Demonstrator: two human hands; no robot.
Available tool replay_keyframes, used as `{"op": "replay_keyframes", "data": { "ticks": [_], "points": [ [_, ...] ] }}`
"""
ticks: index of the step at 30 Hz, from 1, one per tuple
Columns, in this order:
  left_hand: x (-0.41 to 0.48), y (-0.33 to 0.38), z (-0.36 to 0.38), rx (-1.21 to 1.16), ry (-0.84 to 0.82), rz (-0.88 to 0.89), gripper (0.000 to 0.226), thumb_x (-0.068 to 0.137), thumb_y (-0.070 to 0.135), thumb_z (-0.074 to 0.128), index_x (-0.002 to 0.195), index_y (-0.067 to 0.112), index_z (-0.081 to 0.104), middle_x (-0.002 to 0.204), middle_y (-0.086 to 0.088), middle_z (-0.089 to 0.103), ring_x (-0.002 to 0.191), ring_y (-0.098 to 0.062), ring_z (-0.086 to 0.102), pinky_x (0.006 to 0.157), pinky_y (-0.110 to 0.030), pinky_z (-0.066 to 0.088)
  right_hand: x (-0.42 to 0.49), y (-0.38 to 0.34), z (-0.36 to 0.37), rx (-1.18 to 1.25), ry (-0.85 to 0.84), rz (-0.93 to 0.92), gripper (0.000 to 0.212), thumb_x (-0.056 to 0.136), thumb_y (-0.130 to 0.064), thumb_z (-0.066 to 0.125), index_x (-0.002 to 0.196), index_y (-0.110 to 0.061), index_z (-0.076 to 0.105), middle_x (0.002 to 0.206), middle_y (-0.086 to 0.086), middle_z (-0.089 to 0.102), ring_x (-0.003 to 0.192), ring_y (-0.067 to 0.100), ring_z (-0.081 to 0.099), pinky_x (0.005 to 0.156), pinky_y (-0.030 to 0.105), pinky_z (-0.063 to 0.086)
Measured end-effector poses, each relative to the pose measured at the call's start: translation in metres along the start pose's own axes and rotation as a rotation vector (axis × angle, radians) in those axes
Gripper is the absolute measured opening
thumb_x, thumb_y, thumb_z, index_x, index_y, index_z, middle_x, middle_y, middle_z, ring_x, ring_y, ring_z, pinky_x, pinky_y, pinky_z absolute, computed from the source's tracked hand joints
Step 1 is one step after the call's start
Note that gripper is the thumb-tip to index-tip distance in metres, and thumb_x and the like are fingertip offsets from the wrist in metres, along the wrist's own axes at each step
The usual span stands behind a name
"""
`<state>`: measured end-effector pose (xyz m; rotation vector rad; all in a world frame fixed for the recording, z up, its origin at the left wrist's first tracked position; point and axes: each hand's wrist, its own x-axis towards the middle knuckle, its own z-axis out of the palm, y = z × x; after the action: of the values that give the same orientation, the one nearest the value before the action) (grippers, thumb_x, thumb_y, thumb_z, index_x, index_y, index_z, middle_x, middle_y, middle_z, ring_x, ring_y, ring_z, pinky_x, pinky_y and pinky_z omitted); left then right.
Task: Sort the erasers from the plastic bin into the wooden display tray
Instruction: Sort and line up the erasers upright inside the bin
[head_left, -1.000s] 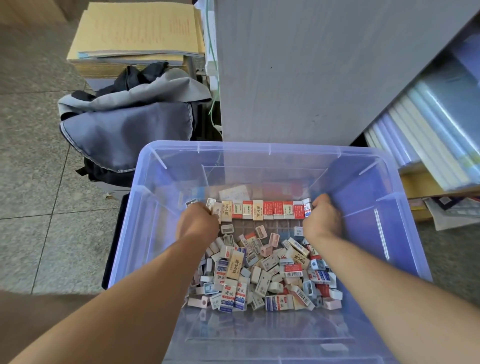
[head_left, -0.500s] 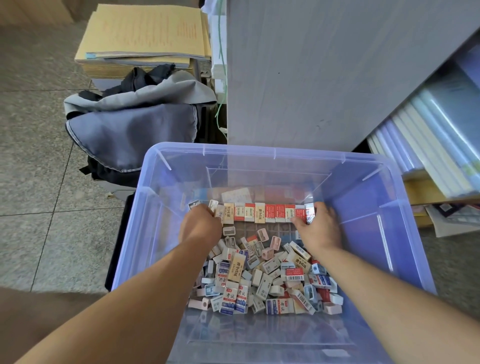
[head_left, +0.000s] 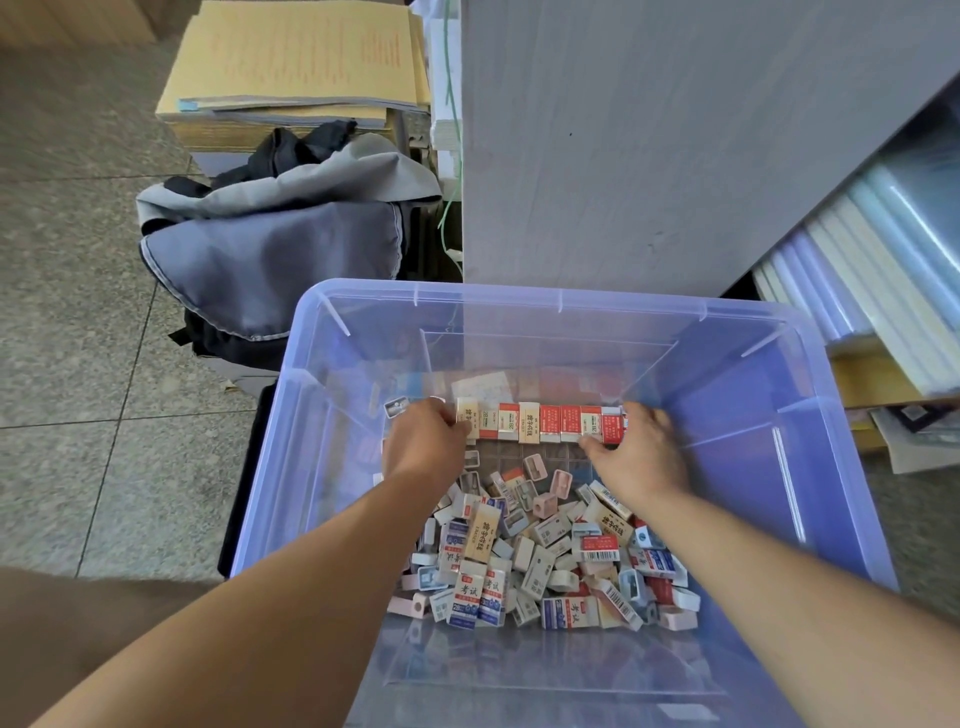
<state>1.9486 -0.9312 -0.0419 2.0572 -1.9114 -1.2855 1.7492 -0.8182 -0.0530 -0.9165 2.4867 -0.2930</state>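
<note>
Eraser row (head_left: 540, 423) ends hidden, gripped by left hand (head_left: 423, 441), right hand (head_left: 636, 454).

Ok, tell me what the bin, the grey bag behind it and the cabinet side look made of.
Bin: translucent bluish plastic, glossy; its walls are see-through with bright highlights.
Grey bag: matte woven fabric, perhaps nylon; it slumps in soft folds.
Cabinet side: pale wood-grain board, probably laminate; fine straight streaks, flat matte surface.
</note>
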Motion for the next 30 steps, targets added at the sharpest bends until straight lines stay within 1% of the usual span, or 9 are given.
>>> {"op": "replay_keyframes", "data": {
  "ticks": [7, 13, 17, 19, 21, 23, 25, 28, 30],
  "points": [
    [-0.001, 0.003, 0.000, 0.072, 0.034, 0.026, 0.010, 0.099, 0.032, 0.061, 0.092, 0.026, 0.061, 0.083, 0.003, 0.067, 0.078, -0.022, 0.067, 0.067, -0.033, 0.053, -0.007, -0.011, -0.001, -0.234, 0.035, -0.054, 0.065, 0.086, -0.051, 0.073, 0.134, -0.015, 0.047, 0.132, 0.009, 0.037, 0.112, 0.028, 0.054, 0.073, 0.031, 0.047],
    [-0.026, 0.028, -0.035, 0.081, 0.046, 0.099, 0.008, 0.095, 0.028, 0.055, 0.091, 0.026, 0.061, 0.076, 0.003, 0.070, 0.068, -0.021, 0.067, 0.061, -0.031, 0.056, -0.017, -0.029, -0.007, -0.112, -0.007, -0.351, 0.039, 0.094, -0.037, 0.065, 0.127, -0.016, 0.060, 0.124, 0.000, 0.056, 0.119, 0.022, 0.052, 0.099, 0.035, 0.045],
    [-0.062, 0.043, -0.093, 0.120, 0.027, 0.399, 0.007, 0.095, 0.025, 0.062, 0.091, 0.023, 0.067, 0.079, 0.011, 0.069, 0.074, -0.012, 0.065, 0.066, -0.028, 0.053, -0.028, -0.058, -0.009, -0.115, -0.210, -0.577, 0.032, 0.099, -0.034, 0.056, 0.129, -0.023, 0.063, 0.124, -0.008, 0.062, 0.123, 0.016, 0.050, 0.104, 0.036, 0.044],
    [-0.080, 0.037, -0.127, 0.152, 0.171, 0.632, 0.006, 0.093, 0.020, 0.064, 0.089, 0.022, 0.068, 0.082, 0.013, 0.066, 0.075, -0.008, 0.063, 0.070, -0.030, 0.052, -0.033, -0.074, -0.005, -0.153, -0.303, -0.676, 0.034, 0.100, -0.037, 0.050, 0.130, -0.024, 0.061, 0.130, -0.007, 0.061, 0.127, 0.018, 0.046, 0.107, 0.040, 0.042],
    [-0.084, 0.021, -0.152, 0.219, 0.408, 0.780, 0.006, 0.091, 0.017, 0.064, 0.094, 0.019, 0.069, 0.093, 0.005, 0.063, 0.082, -0.017, 0.060, 0.072, -0.034, 0.051, -0.037, -0.090, 0.003, -0.221, -0.341, -0.773, 0.040, 0.099, -0.044, 0.047, 0.134, -0.027, 0.058, 0.133, -0.006, 0.059, 0.128, 0.020, 0.045, 0.110, 0.045, 0.040],
    [-0.073, 0.002, -0.162, 0.257, 0.485, 0.701, 0.025, 0.089, 0.020, 0.066, 0.114, 0.015, 0.067, 0.112, -0.007, 0.059, 0.101, -0.028, 0.058, 0.085, -0.042, 0.052, -0.038, -0.106, 0.014, -0.358, -0.369, -0.879, 0.051, 0.100, -0.052, 0.042, 0.146, -0.031, 0.046, 0.146, -0.002, 0.050, 0.136, 0.024, 0.040, 0.116, 0.049, 0.032],
    [-0.066, -0.006, -0.163, 0.117, 0.307, 0.510, 0.049, 0.087, 0.029, 0.068, 0.133, 0.020, 0.055, 0.123, -0.004, 0.056, 0.114, -0.025, 0.056, 0.098, -0.045, 0.050, -0.039, -0.123, 0.027, -0.513, -0.375, -0.939, 0.059, 0.101, -0.057, 0.037, 0.153, -0.029, 0.033, 0.162, 0.006, 0.031, 0.149, 0.028, 0.026, 0.121, 0.050, 0.018],
    [-0.061, -0.008, -0.158, -0.122, 0.181, 0.405, 0.046, 0.091, 0.034, 0.066, 0.134, 0.030, 0.051, 0.108, 0.018, 0.063, 0.098, 0.002, 0.062, 0.086, -0.027, 0.052, -0.039, -0.143, 0.048, -0.597, -0.309, -0.944, 0.069, 0.100, -0.059, 0.034, 0.158, -0.022, 0.024, 0.165, 0.019, 0.019, 0.151, 0.034, 0.022, 0.121, 0.052, 0.010],
    [-0.060, -0.008, -0.157, -0.173, 0.187, 0.384, 0.039, 0.095, 0.033, 0.064, 0.131, 0.035, 0.052, 0.101, 0.022, 0.065, 0.091, 0.005, 0.063, 0.081, -0.028, 0.051, -0.042, -0.150, 0.062, -0.645, -0.256, -0.959, 0.073, 0.100, -0.057, 0.036, 0.159, -0.018, 0.023, 0.162, 0.023, 0.024, 0.146, 0.038, 0.029, 0.119, 0.053, 0.015]
  ]
}}
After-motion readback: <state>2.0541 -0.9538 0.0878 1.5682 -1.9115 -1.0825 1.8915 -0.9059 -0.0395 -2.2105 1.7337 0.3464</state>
